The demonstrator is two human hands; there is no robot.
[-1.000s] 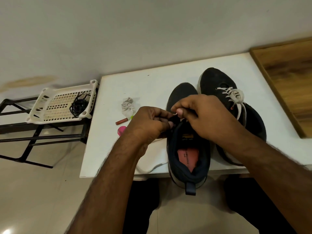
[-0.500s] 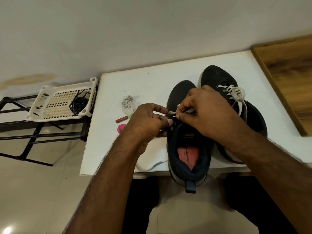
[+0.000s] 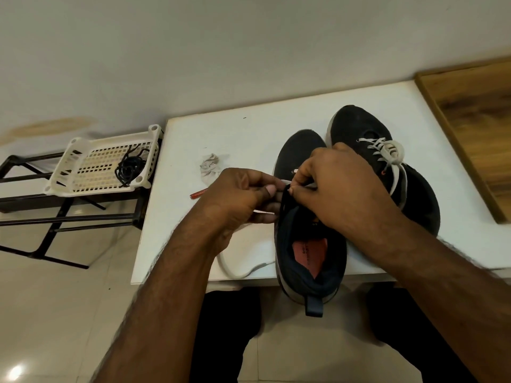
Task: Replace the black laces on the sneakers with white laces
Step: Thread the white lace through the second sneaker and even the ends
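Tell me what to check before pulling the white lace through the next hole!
1. Left hand pinches the white lace: ok.
2. Right hand grips the lace at the near shoe: ok.
3. Lace tip lined up with a hole: cannot tell, fingers hide it.
4. Loose lace lies free on the table: ok.
5. Far shoe already has its white lace: ok.
6. Black laces out of the way in the basket: ok.
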